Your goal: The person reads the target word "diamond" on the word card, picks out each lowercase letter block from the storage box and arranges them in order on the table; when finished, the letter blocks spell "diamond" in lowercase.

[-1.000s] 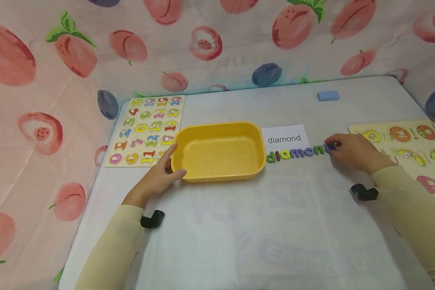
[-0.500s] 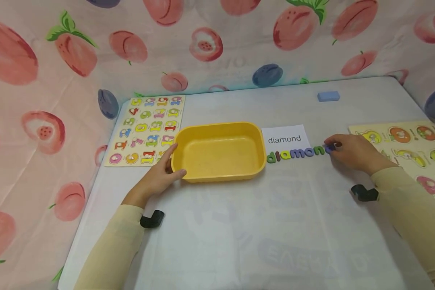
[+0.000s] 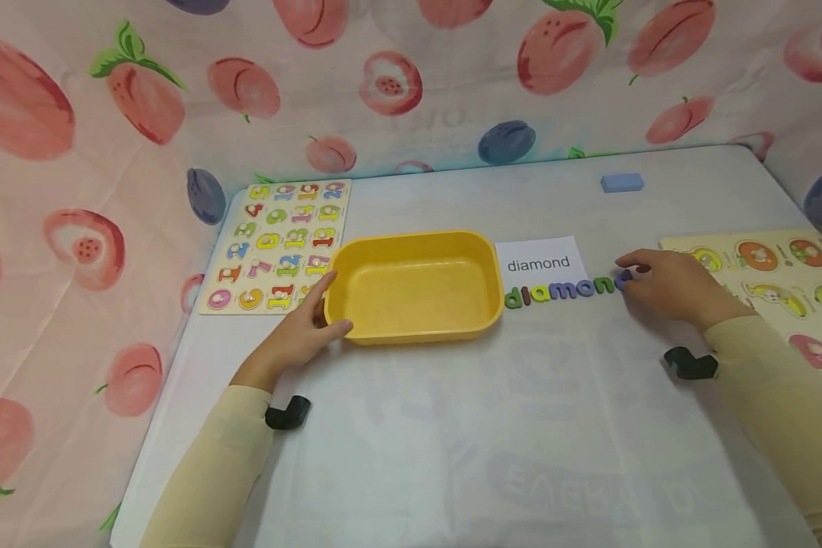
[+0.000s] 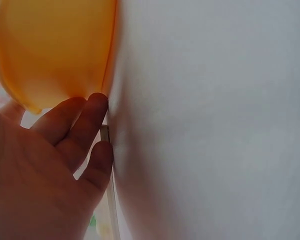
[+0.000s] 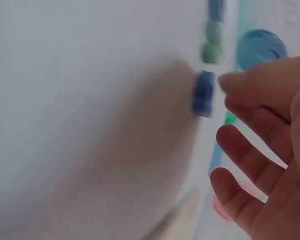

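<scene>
A yellow plastic tray [image 3: 418,335] sits left of the middle of the table. My left hand [image 3: 297,336] holds its left end, thumb at the front corner and fingers along the outside wall. In the left wrist view, fingertips [image 4: 97,102] meet the tray's wall. Coloured foam-like letters spell "diamond" in a row [image 3: 559,290] below a white card [image 3: 530,251] printed with that word. Over the last letter, a purple-blue d [image 3: 623,280], hovers my right hand [image 3: 674,285]. The right wrist view shows a small gap between its fingers and that blue letter [image 5: 204,94].
A number puzzle board [image 3: 291,217] lies behind the tray at left, partly covered by it. At right, a fruit-and-vegetable puzzle board [image 3: 726,255] is partly behind the right arm. A blue block [image 3: 622,183] rests near the back edge. Fruit-print cloth [image 3: 445,137] walls the table.
My right fingers have come slightly up and away from the purple-blue d, which shows more now. The left hand and tray have stayed in place.
</scene>
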`<action>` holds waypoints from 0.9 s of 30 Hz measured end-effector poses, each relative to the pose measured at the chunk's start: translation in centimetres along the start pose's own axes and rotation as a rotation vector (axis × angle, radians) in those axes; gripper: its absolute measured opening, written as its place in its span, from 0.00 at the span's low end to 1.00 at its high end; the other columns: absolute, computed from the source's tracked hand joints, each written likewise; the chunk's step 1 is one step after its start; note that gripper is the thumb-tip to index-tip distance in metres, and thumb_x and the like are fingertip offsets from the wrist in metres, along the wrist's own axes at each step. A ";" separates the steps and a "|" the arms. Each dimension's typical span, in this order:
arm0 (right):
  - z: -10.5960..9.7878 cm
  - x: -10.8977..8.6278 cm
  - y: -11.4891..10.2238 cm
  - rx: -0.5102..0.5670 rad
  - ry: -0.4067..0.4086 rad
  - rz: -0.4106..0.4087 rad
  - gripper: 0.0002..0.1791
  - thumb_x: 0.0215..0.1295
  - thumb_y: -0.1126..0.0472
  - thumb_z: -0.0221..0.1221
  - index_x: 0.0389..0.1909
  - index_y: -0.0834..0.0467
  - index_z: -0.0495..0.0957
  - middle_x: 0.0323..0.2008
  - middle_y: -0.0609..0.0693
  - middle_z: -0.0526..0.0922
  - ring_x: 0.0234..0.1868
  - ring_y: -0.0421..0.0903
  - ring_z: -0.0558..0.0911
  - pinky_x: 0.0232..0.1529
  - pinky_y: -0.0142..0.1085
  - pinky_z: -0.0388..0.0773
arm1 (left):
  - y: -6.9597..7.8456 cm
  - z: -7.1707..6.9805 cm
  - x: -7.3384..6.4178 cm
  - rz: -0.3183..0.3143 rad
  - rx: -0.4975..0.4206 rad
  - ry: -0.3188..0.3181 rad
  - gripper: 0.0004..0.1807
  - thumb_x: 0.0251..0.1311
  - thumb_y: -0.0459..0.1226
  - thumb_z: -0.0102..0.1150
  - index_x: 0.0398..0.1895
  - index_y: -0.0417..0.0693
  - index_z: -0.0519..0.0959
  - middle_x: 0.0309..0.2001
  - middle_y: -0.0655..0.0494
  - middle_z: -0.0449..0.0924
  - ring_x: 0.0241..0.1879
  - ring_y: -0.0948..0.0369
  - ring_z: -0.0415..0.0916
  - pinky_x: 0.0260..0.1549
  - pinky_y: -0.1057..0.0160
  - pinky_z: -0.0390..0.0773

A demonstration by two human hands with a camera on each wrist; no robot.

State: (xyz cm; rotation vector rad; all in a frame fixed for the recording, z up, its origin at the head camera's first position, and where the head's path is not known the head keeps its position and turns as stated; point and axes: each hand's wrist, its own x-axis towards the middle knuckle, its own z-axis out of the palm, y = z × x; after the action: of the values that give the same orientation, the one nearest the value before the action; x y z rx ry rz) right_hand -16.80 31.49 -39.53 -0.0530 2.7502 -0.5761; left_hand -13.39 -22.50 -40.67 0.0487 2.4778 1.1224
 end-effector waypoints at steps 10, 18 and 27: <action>-2.3 -1.0 -0.1 -0.038 0.117 -0.088 0.28 0.74 0.50 0.56 0.65 0.64 0.70 0.55 0.74 0.72 0.49 0.68 0.72 0.44 0.60 0.73 | 0.3 -0.6 0.0 0.039 0.044 0.017 0.54 0.58 0.58 0.67 0.81 0.68 0.45 0.76 0.49 0.59 0.70 0.50 0.61 0.68 0.42 0.58; -2.7 -1.2 -0.6 -0.045 0.105 -0.088 0.29 0.74 0.49 0.55 0.66 0.64 0.70 0.56 0.75 0.72 0.51 0.69 0.72 0.46 0.62 0.73 | 0.4 -0.8 0.1 0.033 0.031 0.017 0.55 0.57 0.55 0.69 0.81 0.68 0.45 0.71 0.46 0.65 0.63 0.48 0.69 0.65 0.42 0.65; -2.5 -1.7 -0.6 -0.041 0.114 -0.105 0.28 0.73 0.50 0.57 0.64 0.65 0.71 0.55 0.75 0.73 0.51 0.70 0.72 0.45 0.62 0.74 | 0.5 -0.7 -0.2 0.081 -0.007 -0.020 0.60 0.50 0.52 0.75 0.82 0.63 0.46 0.72 0.47 0.63 0.65 0.49 0.69 0.64 0.47 0.68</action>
State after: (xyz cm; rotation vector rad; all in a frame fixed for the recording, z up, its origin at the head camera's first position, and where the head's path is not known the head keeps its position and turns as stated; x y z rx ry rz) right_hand -16.07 32.08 -36.59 -0.1810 2.8839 -0.5665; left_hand -13.51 -22.74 -39.85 0.1583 2.4742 1.1582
